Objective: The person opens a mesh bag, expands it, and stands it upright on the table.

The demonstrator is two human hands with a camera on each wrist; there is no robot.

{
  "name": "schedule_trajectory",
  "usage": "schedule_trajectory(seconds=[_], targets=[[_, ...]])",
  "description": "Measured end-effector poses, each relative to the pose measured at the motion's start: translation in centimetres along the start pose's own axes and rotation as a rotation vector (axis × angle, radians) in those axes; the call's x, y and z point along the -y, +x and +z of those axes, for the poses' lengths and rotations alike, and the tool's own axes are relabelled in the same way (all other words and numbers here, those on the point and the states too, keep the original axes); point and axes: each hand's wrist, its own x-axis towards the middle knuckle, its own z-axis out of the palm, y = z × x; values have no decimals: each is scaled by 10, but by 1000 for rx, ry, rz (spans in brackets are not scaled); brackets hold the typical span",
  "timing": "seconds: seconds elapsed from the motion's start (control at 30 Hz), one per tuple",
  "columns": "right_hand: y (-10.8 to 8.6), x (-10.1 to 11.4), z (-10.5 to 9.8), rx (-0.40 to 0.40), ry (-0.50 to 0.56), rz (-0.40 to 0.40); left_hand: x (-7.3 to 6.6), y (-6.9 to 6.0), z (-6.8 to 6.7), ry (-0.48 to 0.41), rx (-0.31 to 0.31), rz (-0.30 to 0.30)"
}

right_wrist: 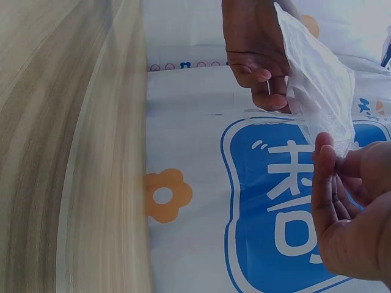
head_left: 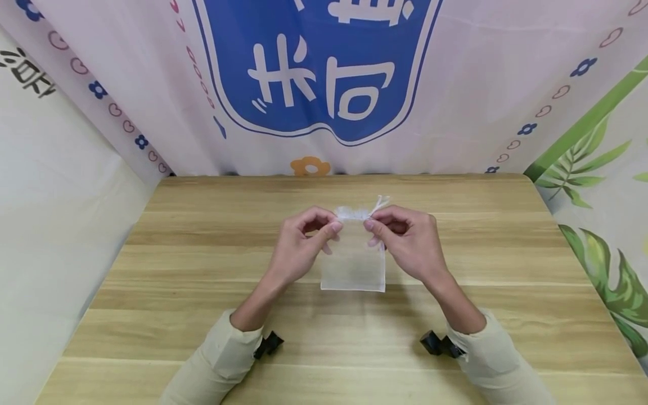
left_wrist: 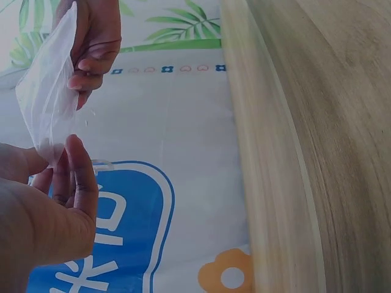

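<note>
A small sheer white drawstring pouch [head_left: 352, 264] hangs above the table between both hands, its gathered top edge [head_left: 352, 213] uppermost. My left hand [head_left: 305, 242] pinches the pouch's upper left corner between thumb and fingers. At the upper right corner, my right hand [head_left: 411, 239] pinches it the same way, with white ribbon ends [head_left: 379, 203] sticking up beside the fingers. The left wrist view shows the pouch [left_wrist: 52, 91] edge-on and thin. In the right wrist view the mesh pouch [right_wrist: 321, 79] spans from one hand to the other. Nothing can be seen inside it.
Below the hands lies a wood-grain table [head_left: 202, 270]. Behind it hangs a printed curtain [head_left: 455, 84] with a blue sign and an orange flower. A leaf-patterned cloth [head_left: 597, 197] hangs at the right. Each sleeve cuff carries a small black mount [head_left: 269, 344].
</note>
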Motion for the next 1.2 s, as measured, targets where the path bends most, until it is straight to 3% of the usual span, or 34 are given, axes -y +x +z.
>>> schedule_trajectory(seconds=[0.37,0.87,1.2], targets=[[4,1,0,-29,70,45,-2,2,-3,-37,-29,-13],[1,3,-4,-56,118,53,-3,1,-5,-68,-48,23],[3,1,-6,-28,94,38,-4,2,-11,-4,-64,27]])
